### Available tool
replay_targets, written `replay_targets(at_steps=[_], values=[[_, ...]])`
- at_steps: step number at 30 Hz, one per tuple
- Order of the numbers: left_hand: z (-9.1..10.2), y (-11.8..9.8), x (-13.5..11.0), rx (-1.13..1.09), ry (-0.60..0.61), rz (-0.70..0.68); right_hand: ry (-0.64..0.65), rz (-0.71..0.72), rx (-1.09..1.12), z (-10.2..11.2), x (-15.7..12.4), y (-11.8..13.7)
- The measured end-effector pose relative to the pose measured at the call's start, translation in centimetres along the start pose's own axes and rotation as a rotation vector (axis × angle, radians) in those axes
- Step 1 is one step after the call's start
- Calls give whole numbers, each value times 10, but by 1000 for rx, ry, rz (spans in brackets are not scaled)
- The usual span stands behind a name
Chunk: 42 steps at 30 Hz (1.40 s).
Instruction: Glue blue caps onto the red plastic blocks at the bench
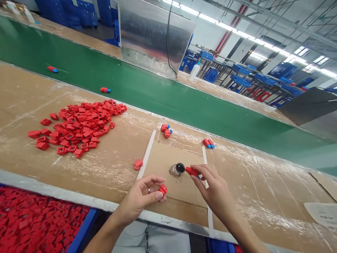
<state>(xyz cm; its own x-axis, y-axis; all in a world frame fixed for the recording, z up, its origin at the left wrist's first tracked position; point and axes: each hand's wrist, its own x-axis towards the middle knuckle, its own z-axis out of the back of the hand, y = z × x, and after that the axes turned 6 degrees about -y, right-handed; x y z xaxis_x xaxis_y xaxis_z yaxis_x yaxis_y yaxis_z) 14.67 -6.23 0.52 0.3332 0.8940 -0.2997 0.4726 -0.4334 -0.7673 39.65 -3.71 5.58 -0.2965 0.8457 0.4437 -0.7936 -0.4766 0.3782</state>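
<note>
- While both hands hover above a cardboard sheet [184, 196], the left hand [139, 200] pinches a small red plastic block [163, 189] between thumb and curled fingers.
- The right hand [216, 186] pinches a red part with a blue tip [191, 172] between thumb and forefinger.
- Just beside those right fingertips, a small open jar [177, 169] lies on its side amid spilled brown granules [175, 177].
- Beyond the left fingers, a heap of red plastic blocks [79, 128] covers a tan work surface [110, 175], with a green conveyor belt [147, 95] farther off.

No legible text or labels
</note>
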Motion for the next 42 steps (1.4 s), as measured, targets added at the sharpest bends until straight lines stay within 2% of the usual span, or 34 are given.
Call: replay_targets(at_steps=[17,31,42], values=[[4,1,-4,3,52,3,51,28,-21,-2,3,4],[0,-1,-4,-16,0,11,40,37,-30,-2,7,8],[0,-2,-5,-18,5,14,40,36,-40,-3,4,7]])
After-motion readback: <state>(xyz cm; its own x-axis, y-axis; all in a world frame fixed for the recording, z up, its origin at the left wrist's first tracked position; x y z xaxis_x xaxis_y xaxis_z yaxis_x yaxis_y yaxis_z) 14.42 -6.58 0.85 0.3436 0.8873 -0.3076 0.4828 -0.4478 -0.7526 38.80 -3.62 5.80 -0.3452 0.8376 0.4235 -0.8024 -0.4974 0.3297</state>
